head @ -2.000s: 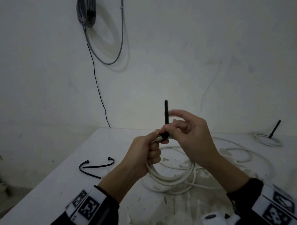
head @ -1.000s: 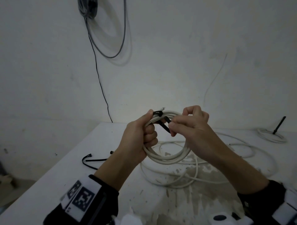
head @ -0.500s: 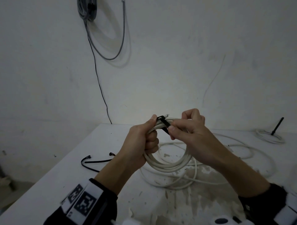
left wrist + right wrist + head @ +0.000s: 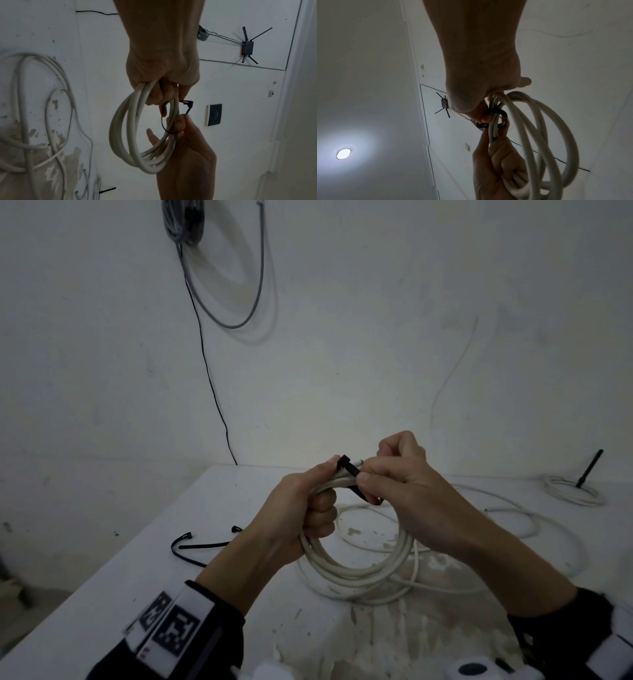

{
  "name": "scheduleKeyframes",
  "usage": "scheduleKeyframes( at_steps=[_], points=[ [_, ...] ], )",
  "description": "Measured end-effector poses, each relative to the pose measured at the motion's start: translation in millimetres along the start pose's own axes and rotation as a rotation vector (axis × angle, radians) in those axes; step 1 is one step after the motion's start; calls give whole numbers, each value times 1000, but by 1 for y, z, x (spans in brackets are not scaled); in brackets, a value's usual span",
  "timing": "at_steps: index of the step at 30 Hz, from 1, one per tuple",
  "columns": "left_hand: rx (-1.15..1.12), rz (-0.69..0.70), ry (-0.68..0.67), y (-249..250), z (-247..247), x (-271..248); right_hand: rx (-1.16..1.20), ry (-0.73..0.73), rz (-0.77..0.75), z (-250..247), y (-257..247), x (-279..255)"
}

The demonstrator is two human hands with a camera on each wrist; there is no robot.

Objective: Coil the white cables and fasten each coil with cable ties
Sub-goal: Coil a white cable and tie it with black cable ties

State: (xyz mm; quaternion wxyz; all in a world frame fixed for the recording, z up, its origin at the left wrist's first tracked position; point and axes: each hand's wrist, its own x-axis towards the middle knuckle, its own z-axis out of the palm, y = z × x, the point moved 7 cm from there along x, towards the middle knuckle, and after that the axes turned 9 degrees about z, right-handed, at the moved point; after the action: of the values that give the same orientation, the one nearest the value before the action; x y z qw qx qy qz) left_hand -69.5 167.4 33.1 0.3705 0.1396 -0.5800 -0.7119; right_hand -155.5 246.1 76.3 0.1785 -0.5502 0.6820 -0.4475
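My left hand grips a coil of white cable in its fist, lifted above the white table. A black cable tie is looped round the coil's top strands beside my left thumb. My right hand pinches the tie's strap just right of its head. In the left wrist view the tie curves round the strands of the coil. The right wrist view shows the tie's loop still loose round the strands of the coil.
Spare black cable ties lie on the table to the left. Loose white cable sprawls under and right of my hands. A small coil with a black tie sticking up lies at the far right. Grey cable hangs on the wall.
The coil has come up off the table. The tie's tail, upright two seconds ago, now lies folded across the strands in my right hand's pinch. Little has moved in the last half second.
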Motion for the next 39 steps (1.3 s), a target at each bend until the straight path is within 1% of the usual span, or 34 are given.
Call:
scheduleKeyframes(
  at_steps=[5,10,16,21,23,27,29,33,36,39],
  points=[
    [-77,-43,49,-6,-2,0,61,-3,-28,2,-2,-2],
    [-107,-75,57,-10,-2,0,73,-22,-8,4,-1,-1],
    [-83,-65,50,-9,-2,0,67,-26,13,5,3,2],
    [5,-36,57,-6,-3,-1,88,-36,8,8,9,3],
    [31,-30,67,-6,-4,0,145,9,-5,9,12,3],
    [13,18,108,-3,-7,5,257,237,-89,-2,11,0],
    [27,69,123,1,-7,7,267,303,-109,-7,11,0],
    [98,133,134,5,-7,8,247,343,-111,-9,13,5],
    [76,115,135,4,-8,9,170,376,-134,-12,9,7],
    [44,76,147,0,-11,10,168,314,-147,-11,7,8]
  ],
)
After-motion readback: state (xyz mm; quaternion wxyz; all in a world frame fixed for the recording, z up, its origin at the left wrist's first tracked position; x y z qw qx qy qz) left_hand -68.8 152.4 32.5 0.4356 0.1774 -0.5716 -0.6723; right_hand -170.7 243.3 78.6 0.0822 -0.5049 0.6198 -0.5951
